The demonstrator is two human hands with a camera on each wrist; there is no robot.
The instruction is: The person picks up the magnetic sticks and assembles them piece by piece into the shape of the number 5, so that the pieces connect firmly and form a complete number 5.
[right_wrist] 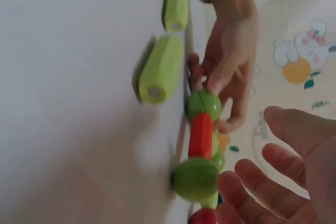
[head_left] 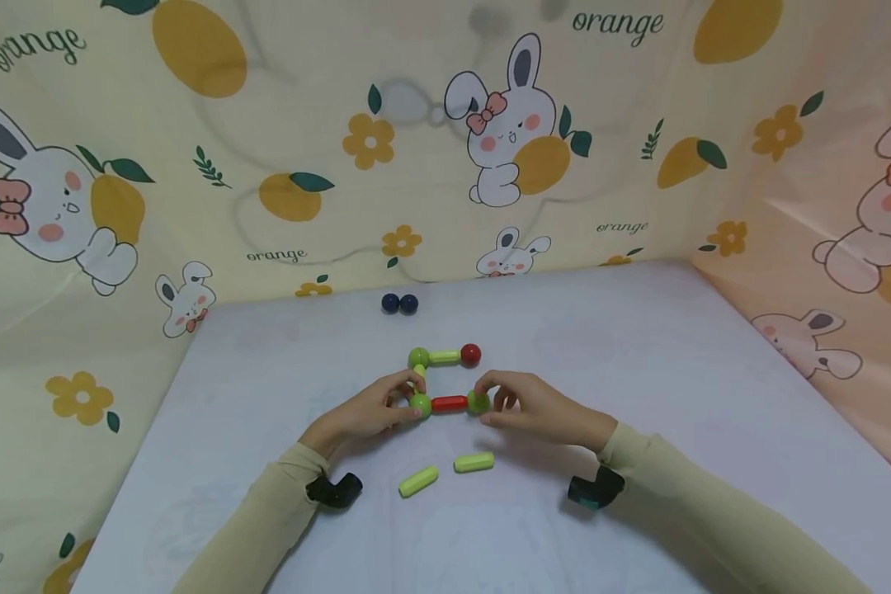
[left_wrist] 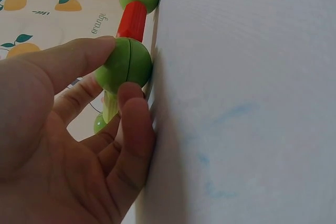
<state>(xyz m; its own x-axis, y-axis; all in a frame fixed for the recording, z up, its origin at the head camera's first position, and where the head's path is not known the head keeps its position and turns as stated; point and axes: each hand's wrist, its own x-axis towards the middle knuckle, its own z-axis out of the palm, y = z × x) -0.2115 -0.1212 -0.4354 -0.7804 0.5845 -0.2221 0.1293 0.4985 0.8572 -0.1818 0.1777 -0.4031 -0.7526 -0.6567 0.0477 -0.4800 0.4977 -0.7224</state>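
Note:
My left hand pinches a green ball between thumb and fingers. From that ball a red rod runs right to a second green ball. A light green rod, partly behind my left fingers, leads away to a far green ball. Another light green rod joins that one to a red ball. Beside the right-hand green ball is my right hand, its thumb apart from the ball and its fingers loosely bent. Whether a fingertip touches the ball is hard to see.
Two loose light green rods, one at left and one at right, lie nearer me on the white table. Two dark blue balls sit side by side near its back edge. A printed cloth rises behind.

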